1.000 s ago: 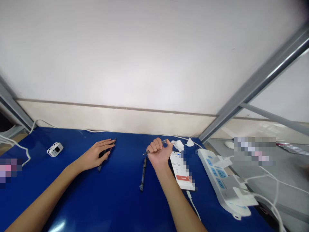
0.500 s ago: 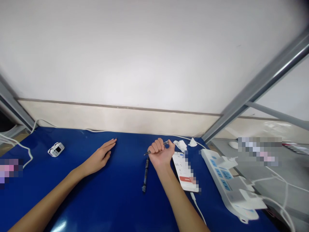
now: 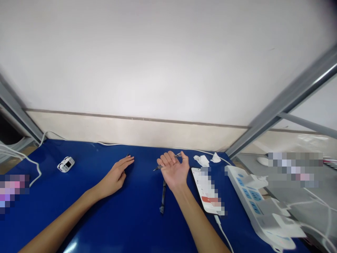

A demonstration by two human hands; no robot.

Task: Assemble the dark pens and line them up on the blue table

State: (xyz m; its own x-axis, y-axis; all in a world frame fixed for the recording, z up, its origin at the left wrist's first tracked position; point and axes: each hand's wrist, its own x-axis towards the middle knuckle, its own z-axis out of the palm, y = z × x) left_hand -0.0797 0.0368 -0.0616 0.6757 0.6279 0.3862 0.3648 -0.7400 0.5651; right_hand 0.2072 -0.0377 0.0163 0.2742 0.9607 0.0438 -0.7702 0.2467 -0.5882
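A slim dark pen slants across the right hand, toward the far edge of the table and right of its middle. One pointed end sticks out past the little finger; the clearer end shows between forefinger and thumb. The palm is turned up with the fingers loosely bent, and they hide the pen's middle, so whether they clasp it or merely lie over it cannot be told. It looks light, stiff and smooth, likely to roll or slip; the middle of the barrel seems the best place to take hold.

A second pen lies on the table just below that hand, lengthwise to the near edge, its upper end running up to the wrist.

The left hand, well apart from the right, reaches toward the far edge with fingers stretched and close together. A dark tip peeps out beyond them, perhaps another pen's; the rest is covered, and any grip on it cannot be made out.

Farther out, a phone lies right of the right forearm, partly pixelated, as is a patch at the left edge. A power strip lies along the right edge, and a small white device sits near the far left corner. The near edge is cut off.
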